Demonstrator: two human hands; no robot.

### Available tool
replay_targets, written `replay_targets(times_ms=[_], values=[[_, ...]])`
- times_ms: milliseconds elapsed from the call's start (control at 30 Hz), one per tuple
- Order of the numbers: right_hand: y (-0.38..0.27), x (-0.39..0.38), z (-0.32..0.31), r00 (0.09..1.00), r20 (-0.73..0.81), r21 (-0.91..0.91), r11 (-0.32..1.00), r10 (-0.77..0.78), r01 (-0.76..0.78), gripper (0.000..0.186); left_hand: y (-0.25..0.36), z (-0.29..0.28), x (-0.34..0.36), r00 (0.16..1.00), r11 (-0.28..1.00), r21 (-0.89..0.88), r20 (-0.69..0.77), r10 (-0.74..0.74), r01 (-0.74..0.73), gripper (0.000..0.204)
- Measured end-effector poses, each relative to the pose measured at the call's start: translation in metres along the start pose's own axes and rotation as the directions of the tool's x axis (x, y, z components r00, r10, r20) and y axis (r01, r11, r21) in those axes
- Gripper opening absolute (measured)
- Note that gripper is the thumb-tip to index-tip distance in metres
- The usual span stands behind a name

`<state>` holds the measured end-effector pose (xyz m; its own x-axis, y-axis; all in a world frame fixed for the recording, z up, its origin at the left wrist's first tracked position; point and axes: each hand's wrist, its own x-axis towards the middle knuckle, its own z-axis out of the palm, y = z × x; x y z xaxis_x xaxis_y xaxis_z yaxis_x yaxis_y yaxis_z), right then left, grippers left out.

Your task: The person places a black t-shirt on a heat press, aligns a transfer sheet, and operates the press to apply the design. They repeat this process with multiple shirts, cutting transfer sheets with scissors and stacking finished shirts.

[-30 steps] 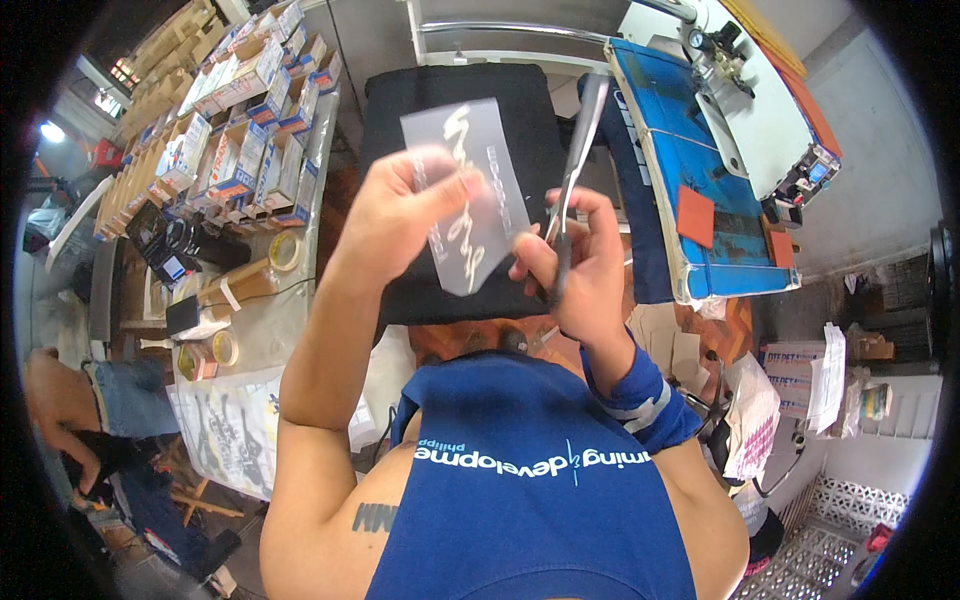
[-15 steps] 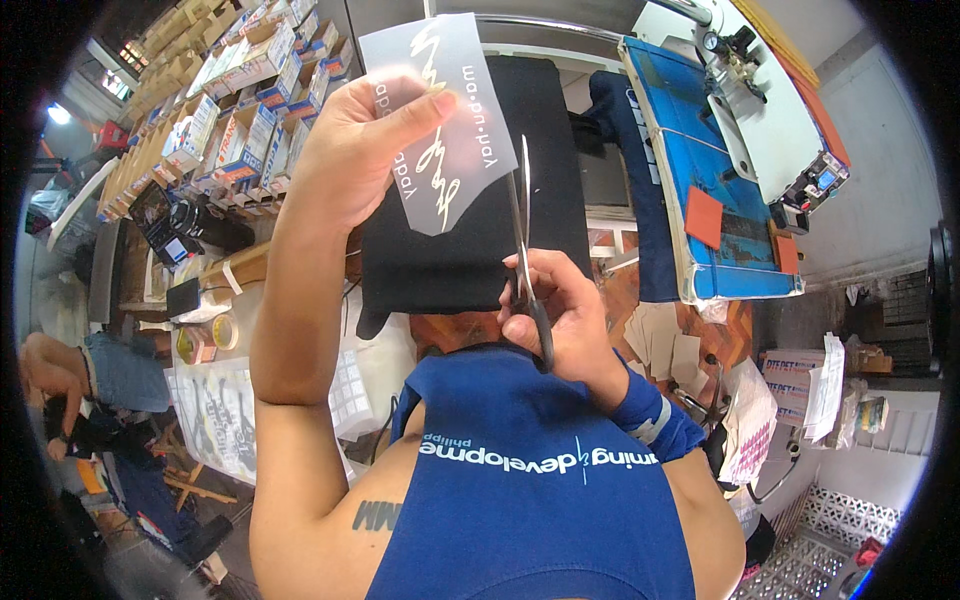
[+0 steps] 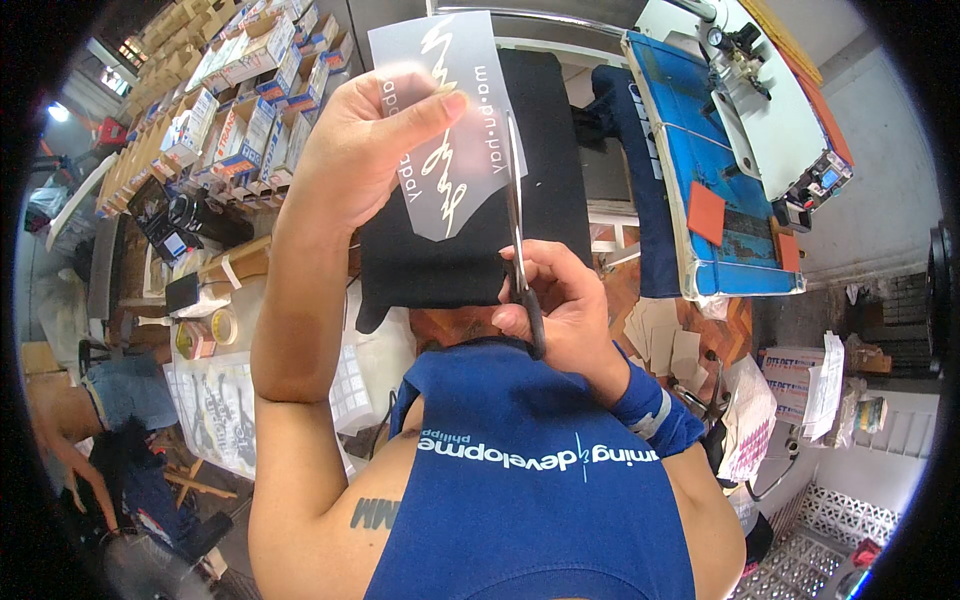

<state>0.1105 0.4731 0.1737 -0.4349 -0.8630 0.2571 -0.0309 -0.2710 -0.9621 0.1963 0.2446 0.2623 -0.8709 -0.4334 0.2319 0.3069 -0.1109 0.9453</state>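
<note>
A translucent film sheet [image 3: 478,50] with cream script and small white lettering hangs upright, pinched in my left hand [image 3: 370,145]. Its lower edge is cut at an angle. My right hand [image 3: 565,310] grips black-handled scissors [image 3: 515,215], thumb and fingers in the loops. Their long blades point away from me and lie along the sheet's right edge, nearly together. Below the sheet is a flat black padded board [image 3: 555,190], which neither hand touches.
A blue-topped press bed [image 3: 665,150] with orange pads [image 3: 706,213] stands at right. Stacked cardboard boxes [image 3: 250,130] fill the left back. A black bottle-like object [image 3: 205,215] and tape rolls [image 3: 222,328] lie at left, near another person [image 3: 65,420].
The scissors have moved farther up the sheet's right edge, and their blades have come together. The sheet has shifted slightly right. The person at left has bent lower.
</note>
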Motion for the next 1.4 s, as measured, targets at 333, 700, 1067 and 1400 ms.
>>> replay_targets(times_ms=[333,700,1067,1400], values=[[0.001,0.001,0.000,1.000,0.012,-0.024,0.999,-0.027,0.028,0.055,0.000,0.002,-0.001,0.999,0.999,0.039,-0.027,0.022,-0.021,0.012],[0.003,-0.002,-0.003,0.996,0.049,-0.046,0.996,0.081,-0.079,0.053,0.001,0.001,-0.003,1.000,0.997,0.082,-0.026,0.007,-0.005,0.012],[-0.012,0.005,-0.002,0.993,-0.060,0.031,0.994,0.105,-0.104,0.048,-0.002,0.023,-0.016,0.998,0.961,0.271,-0.045,-0.038,0.049,0.018],[-0.010,0.009,0.001,0.990,-0.112,0.070,0.995,0.083,-0.076,0.048,-0.006,0.026,-0.020,0.995,0.956,0.280,0.001,-0.096,0.092,0.016]])
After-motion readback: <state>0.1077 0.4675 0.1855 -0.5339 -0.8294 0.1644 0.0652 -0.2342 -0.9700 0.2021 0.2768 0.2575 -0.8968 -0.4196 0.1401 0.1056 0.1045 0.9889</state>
